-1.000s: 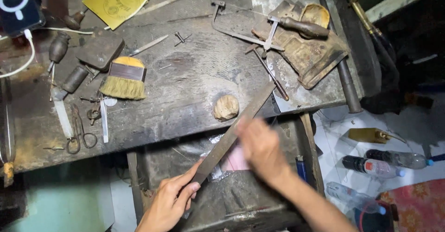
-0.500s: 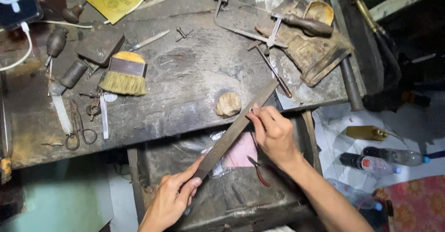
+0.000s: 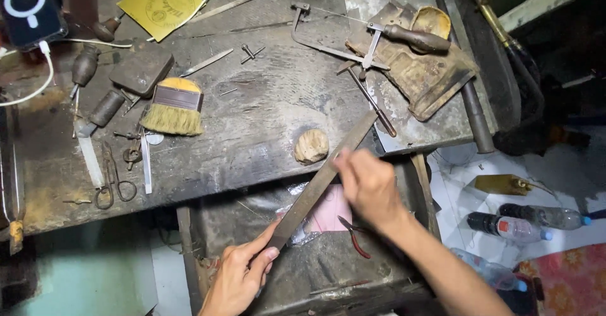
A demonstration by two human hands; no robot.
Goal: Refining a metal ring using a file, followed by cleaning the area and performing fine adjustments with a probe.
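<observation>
**File held across the bench edge**

Brush (image 3: 172, 106) lies far left. Left hand (image 3: 243, 272) grips the flat file's (image 3: 322, 178) lower end; the file slants up past a wooden knob (image 3: 311, 145). Right hand (image 3: 369, 186) pinches something unseen against it.

Flat brush (image 3: 172, 106) on worn bench (image 3: 252, 126), yellow sandpaper sheet (image 3: 159, 3), pliers (image 3: 353, 235) (red-handled), plastic bottles (image 3: 517, 222)

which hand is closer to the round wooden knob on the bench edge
Right. The right hand sits just right of the wooden knob, on the long flat file. The left hand grips the file's lower end, well below the knob.
</observation>
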